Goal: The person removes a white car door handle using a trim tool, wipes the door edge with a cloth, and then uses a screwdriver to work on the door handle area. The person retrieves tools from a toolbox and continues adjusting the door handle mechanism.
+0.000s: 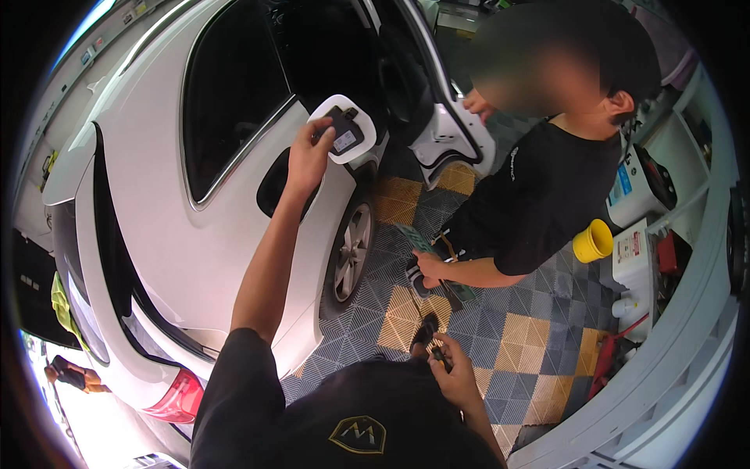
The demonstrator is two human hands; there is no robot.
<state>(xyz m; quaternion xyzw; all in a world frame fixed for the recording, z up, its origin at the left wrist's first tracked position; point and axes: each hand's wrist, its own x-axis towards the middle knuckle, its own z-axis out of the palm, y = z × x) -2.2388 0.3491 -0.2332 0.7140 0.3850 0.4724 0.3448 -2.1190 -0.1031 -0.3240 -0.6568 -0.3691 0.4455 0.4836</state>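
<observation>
My left arm reaches out to the side of a white car. Its hand grips the edge of the open fuel filler flap, which has a white rim and a black inner side with a small label. Behind my wrist lies the dark filler opening in the car's rear flank. Low in front of my body, my right hand is closed, its fingers pinched round a small dark thing too small to name.
A person in black stands at right by the open car door, holding a dark green flat piece. The rear wheel stands on grey and tan floor tiles. A yellow bucket hangs near white shelving.
</observation>
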